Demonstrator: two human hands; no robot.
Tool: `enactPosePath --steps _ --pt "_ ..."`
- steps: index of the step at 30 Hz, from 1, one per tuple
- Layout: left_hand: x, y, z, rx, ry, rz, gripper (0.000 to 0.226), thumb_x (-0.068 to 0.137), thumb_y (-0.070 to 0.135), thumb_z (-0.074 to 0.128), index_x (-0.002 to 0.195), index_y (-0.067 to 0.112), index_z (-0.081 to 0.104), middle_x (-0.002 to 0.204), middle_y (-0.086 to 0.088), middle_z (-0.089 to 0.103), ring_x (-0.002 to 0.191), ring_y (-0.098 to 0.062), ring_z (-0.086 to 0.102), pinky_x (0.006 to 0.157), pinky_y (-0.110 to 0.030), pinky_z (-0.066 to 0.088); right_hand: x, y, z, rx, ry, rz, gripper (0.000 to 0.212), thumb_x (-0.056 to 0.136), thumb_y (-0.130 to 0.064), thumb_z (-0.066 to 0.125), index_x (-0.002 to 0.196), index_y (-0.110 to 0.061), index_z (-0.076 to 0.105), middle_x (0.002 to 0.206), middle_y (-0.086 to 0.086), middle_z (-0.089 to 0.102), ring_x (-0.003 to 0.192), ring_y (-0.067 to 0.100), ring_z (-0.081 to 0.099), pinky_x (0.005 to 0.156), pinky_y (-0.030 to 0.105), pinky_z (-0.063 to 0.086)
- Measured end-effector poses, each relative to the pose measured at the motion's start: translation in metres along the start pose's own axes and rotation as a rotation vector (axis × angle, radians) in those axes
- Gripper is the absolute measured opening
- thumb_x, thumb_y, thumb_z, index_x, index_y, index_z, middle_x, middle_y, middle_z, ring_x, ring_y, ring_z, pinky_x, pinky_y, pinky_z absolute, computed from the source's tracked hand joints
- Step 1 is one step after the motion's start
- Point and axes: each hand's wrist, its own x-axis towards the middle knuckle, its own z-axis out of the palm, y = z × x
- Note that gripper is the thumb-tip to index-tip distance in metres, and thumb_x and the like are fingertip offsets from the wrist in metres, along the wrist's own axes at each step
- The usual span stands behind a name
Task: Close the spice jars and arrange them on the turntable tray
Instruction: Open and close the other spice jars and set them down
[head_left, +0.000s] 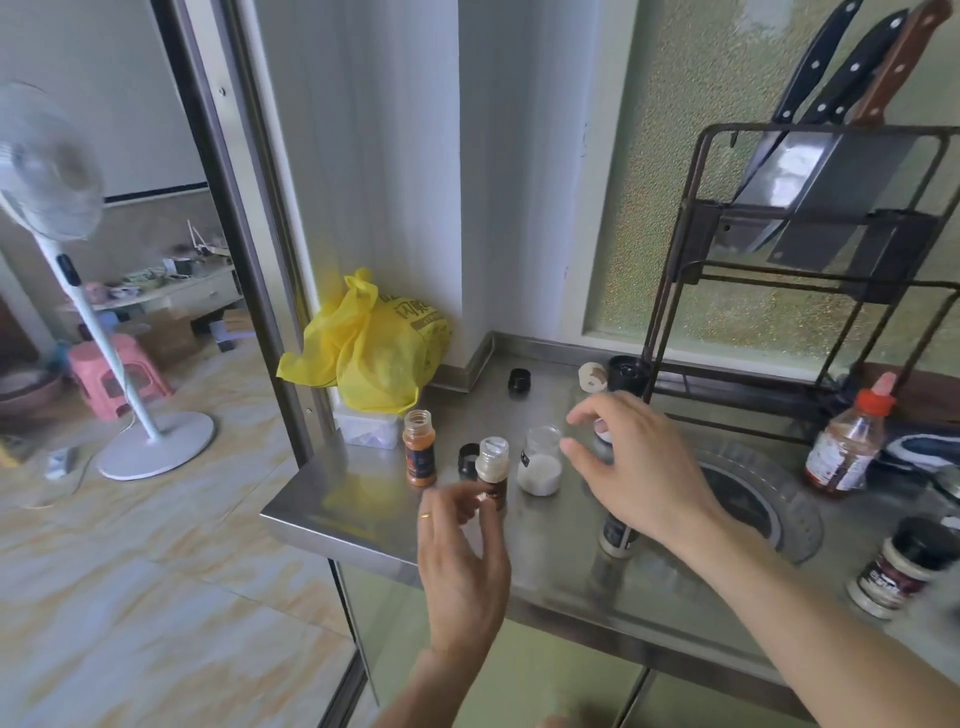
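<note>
Although several jars stand about the steel desk (363, 512), the head view suggests the task is barely begun: no turntable tray can be made out, so nothing is arranged yet. The left hand (462, 561) pinches the lower part of a brown spice jar (492, 470) between thumb and fingertips; that jar shows a clear shaker top but no black cap. Just left of it an orange spice jar (420, 455) stands open, and a black cap (468, 460) sits between the two. To the right a small glass jar of white powder (540, 467) is also uncapped. The right hand (631, 467) hovers open, fingers spread, above the desk near that jar, holding nothing visible. Another black cap (519, 383) lies far back, near a dark grinder (628, 373). At the near right a capped jar (898, 566) appears already closed. Capping the three open jars, then placing them all, seems still to be done.
</note>
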Motion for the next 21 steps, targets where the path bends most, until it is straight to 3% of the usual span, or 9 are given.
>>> enactPosePath --steps 4,7,11,18,21 --pt "0.021 -0.02 -0.002 0.049 -0.104 -0.073 0.041 0.084 0.028 0.08 0.116 0.025 0.054 0.104 0.009 0.057 0.094 -0.013 0.056 0.085 -0.025 0.044 0.051 -0.021 0.013 0.069 -0.112 -0.051 0.008 0.092 -0.028 0.066 0.098 -0.025 0.071 0.096 -0.01 0.073 0.09 0.012 0.067 0.085 0.035 0.053" --pt "0.031 -0.029 0.01 0.087 -0.244 -0.093 0.06 0.079 0.046 0.081 0.128 0.027 0.052 0.118 0.014 0.063 0.103 -0.009 0.061 0.09 -0.025 0.048 0.093 -0.034 0.025 -0.024 -0.307 -0.026 0.013 0.091 -0.032 0.069 0.102 -0.026 0.074 0.098 -0.009 0.074 0.094 0.012 0.068 0.074 0.023 0.046" --pt "0.035 -0.035 0.021 0.069 -0.276 -0.108 0.046 0.085 0.036 0.077 0.122 0.042 0.051 0.11 0.026 0.064 0.107 -0.008 0.066 0.086 -0.022 0.047 0.134 -0.037 0.057 -0.114 -0.561 -0.064 0.02 0.086 -0.023 0.075 0.106 -0.023 0.075 0.104 -0.004 0.073 0.1 0.019 0.068 0.079 0.027 0.049" --pt "0.031 -0.036 0.024 0.099 -0.078 -0.097 0.04 0.089 0.033 0.073 0.119 0.036 0.045 0.101 0.019 0.052 0.102 -0.015 0.053 0.079 -0.018 0.033 0.151 -0.028 0.118 -0.365 -0.842 -0.157 0.06 0.073 -0.02 0.088 0.127 -0.031 0.065 0.119 0.006 0.064 0.107 0.029 0.063 0.087 0.04 0.056" --pt "0.031 -0.038 0.027 0.109 -0.068 -0.092 0.041 0.089 0.031 0.074 0.119 0.035 0.046 0.101 0.017 0.055 0.101 -0.016 0.054 0.079 -0.018 0.034 0.149 -0.035 0.133 -0.369 -0.848 -0.206 0.043 0.088 -0.008 0.071 0.127 -0.025 0.067 0.124 0.01 0.065 0.107 0.032 0.065 0.077 0.032 0.049"
